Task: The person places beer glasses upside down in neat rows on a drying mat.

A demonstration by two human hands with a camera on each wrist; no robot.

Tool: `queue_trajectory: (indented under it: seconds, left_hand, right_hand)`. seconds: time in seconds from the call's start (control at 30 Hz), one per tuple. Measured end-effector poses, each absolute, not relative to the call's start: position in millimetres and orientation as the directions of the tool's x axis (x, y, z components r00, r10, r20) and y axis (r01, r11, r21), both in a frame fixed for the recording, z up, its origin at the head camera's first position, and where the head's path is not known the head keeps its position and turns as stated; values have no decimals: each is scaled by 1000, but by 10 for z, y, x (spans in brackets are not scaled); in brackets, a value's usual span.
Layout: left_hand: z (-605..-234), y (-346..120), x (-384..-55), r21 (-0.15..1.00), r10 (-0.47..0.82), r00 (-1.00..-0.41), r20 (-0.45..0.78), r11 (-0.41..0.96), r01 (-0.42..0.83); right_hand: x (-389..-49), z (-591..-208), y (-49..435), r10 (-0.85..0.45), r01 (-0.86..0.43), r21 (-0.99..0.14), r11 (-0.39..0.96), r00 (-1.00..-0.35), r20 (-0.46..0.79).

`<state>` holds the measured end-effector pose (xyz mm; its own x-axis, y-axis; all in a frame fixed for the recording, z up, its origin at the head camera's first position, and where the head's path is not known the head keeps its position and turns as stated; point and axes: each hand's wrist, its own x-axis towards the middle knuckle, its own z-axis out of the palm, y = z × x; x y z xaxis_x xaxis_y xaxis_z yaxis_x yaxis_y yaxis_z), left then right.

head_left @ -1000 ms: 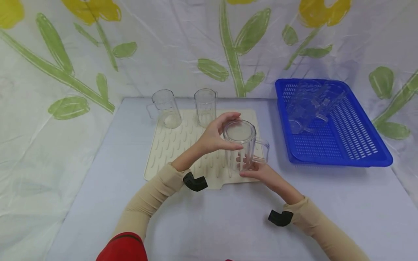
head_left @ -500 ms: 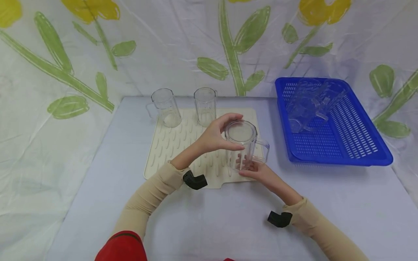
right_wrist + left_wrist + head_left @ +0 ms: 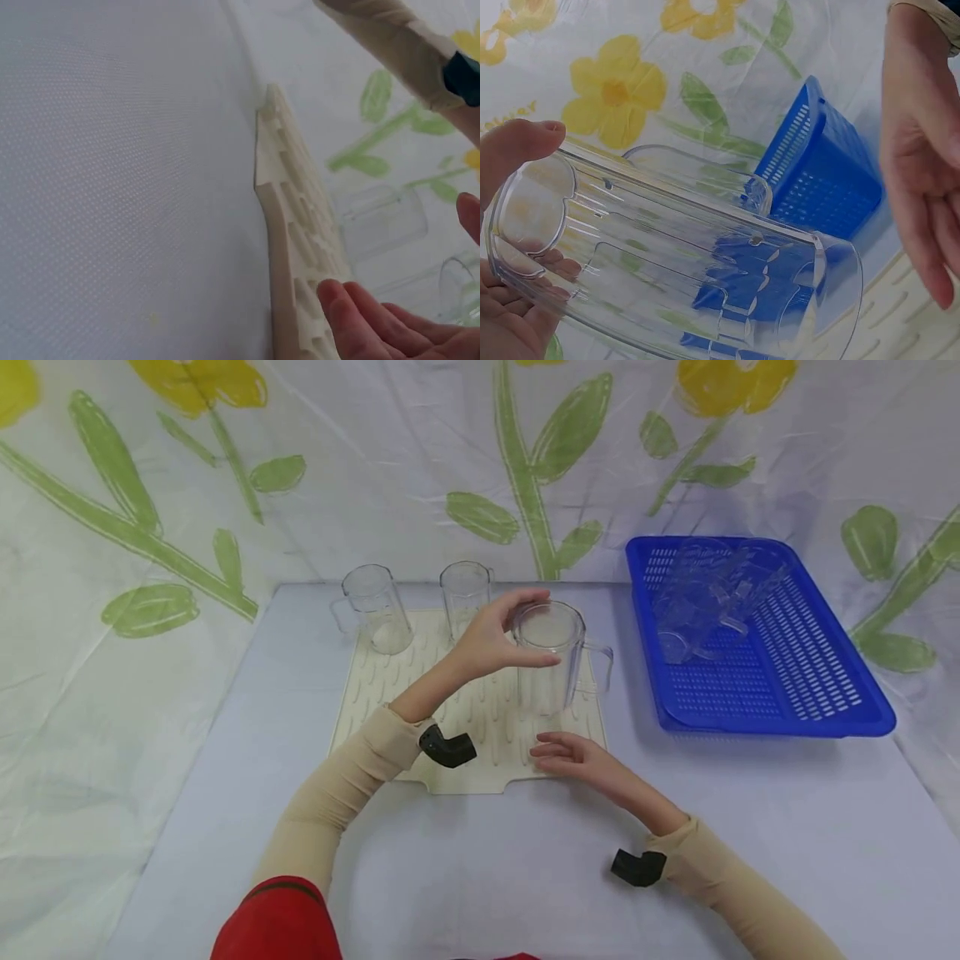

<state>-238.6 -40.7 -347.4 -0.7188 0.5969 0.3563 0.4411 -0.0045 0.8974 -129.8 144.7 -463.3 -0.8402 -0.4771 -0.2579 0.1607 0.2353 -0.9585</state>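
Note:
A clear handled mug (image 3: 551,689) is in my left hand (image 3: 487,643), thumb on the near side and fingers around the far side. My grip is near the mug's upper end, which looks like its thick base; the handle points right. In the left wrist view, the mug (image 3: 667,247) stretches away from the fingers toward its thin rim. Below it, over the front of the cream ridged drying mat (image 3: 517,752), my right hand (image 3: 577,758) has loosely extended fingers and holds nothing. Two more clear mugs, one left (image 3: 378,610) and one middle (image 3: 467,597), stand along the mat's back.
At the right stands a blue perforated basket (image 3: 750,725) with several clear mugs (image 3: 693,602) lying in its back left part. A flower-print sheet (image 3: 337,468) hangs behind the white table (image 3: 465,860).
Both hands were on the mug earlier. My right hand has let go of its lower end, and the left hand has moved the mug toward the back of the mat.

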Motion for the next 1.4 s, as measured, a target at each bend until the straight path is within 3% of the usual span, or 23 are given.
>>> queue_trajectory:
  seconds: [0.3, 0.73, 0.97, 1.4]
  left_hand:
    - [-3403, -347, -2617, 923, 528, -801, 282, 80, 377]
    - [-3477, -212, -2797, 910, 406, -860, 309, 137, 391]
    - [-3648, -139, -2944, 871, 357, -847, 393, 150, 468]
    - [-3794, 122, -3147, 822, 338, -838, 430, 238, 518]
  right_hand:
    - [-1220, -4655, 1485, -539, 149, -960, 237, -802, -257]
    - [-1175, -4636, 1545, -514, 153, -969, 195, -826, -234]
    - [-1152, -4636, 1599, -500, 162, -965, 207, -830, -247]
    - [-1116, -4677, 1696, -498, 116, -970, 213, -841, -210]
